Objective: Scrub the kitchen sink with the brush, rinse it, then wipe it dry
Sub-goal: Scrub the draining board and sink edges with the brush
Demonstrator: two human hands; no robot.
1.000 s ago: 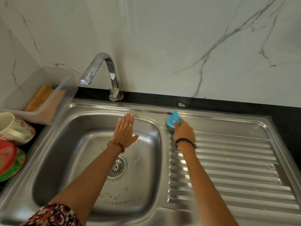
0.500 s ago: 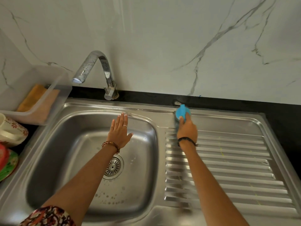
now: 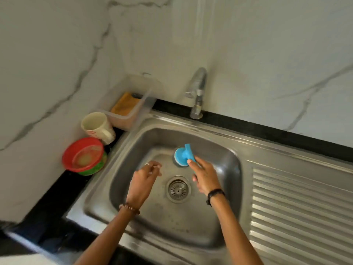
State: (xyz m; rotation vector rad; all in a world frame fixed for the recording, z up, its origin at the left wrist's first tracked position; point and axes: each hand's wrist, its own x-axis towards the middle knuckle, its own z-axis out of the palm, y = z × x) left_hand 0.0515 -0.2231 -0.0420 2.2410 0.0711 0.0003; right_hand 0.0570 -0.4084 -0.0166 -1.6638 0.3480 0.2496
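Brush [image 3: 183,155] now sits inside the sink [image 3: 225,150] basin, off the drainboard, gripped by the right hand [image 3: 205,178]; left hand [image 3: 142,180] hovers loosely open.

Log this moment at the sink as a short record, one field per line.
right hand: grips the blue brush by its handle
brush position: inside the sink basin, at its far wall
left hand: over the basin, holds nothing, fingers blurred
drain: uncovered, between the hands
tap: no water seen running
counter left of sink: mug, red bowl, clear tub
wiping cloth: none in hand
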